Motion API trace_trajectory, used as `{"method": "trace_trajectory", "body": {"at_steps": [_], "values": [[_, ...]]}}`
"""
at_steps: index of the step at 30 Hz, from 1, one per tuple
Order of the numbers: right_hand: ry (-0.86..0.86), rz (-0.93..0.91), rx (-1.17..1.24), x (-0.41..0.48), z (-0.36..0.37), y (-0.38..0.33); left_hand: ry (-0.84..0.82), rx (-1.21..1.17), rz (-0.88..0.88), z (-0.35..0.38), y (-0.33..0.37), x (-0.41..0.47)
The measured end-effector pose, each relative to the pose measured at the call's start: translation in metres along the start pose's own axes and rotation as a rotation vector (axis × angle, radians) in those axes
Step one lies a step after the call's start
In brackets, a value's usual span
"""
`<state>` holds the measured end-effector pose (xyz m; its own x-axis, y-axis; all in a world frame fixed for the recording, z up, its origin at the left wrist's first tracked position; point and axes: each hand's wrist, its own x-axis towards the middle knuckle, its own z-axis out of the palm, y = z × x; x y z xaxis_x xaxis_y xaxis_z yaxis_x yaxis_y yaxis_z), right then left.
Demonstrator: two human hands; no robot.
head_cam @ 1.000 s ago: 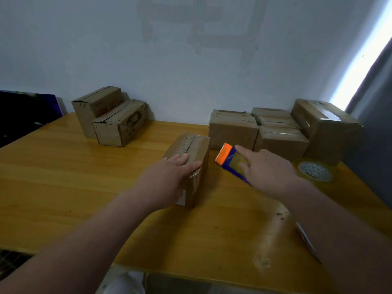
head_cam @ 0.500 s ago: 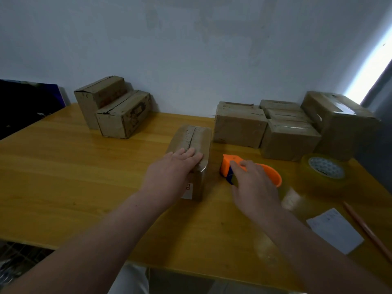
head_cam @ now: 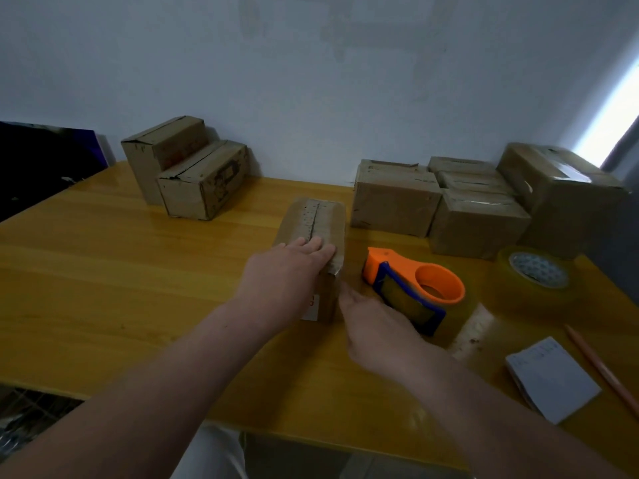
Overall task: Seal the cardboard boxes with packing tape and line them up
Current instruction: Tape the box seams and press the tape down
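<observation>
The taped cardboard box sits mid-table. The left hand lies flat on its near end, fingers straight. The right hand is open, fingers extended, between the box and an orange-and-blue tape dispenser. A clear tape roll, a paper slip and a thin stick lie to the right. More boxes are grouped far right, and two boxes stand far left. The wooden table is yellow and the wall pale. The box's white sticker is unreadable.

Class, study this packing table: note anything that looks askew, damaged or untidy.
On the middle box, the tape along the seam looks bubbled and wrinkled, and its loose end juts from the near corner beside the left hand.
</observation>
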<state>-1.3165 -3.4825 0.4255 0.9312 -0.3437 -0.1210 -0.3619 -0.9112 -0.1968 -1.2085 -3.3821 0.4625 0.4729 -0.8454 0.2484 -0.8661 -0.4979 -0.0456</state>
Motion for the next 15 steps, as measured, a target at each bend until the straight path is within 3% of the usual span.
{"method": "trace_trajectory", "body": {"at_steps": [3, 7, 10, 15], "values": [[0.138, 0.025, -0.034, 0.000, -0.009, 0.011, -0.030, -0.092, -0.036, -0.008, -0.004, 0.000], [0.461, -0.023, 0.192, 0.008, -0.019, 0.026, -0.034, -0.374, -0.153, -0.022, -0.006, 0.003], [0.454, -0.151, 0.292, 0.017, -0.020, 0.029, -0.054, -0.444, -0.164, -0.028, -0.003, 0.006], [0.432, -0.182, 0.296, 0.027, -0.021, 0.027, -0.048, -0.447, -0.166, -0.031, -0.004, 0.010]]}}
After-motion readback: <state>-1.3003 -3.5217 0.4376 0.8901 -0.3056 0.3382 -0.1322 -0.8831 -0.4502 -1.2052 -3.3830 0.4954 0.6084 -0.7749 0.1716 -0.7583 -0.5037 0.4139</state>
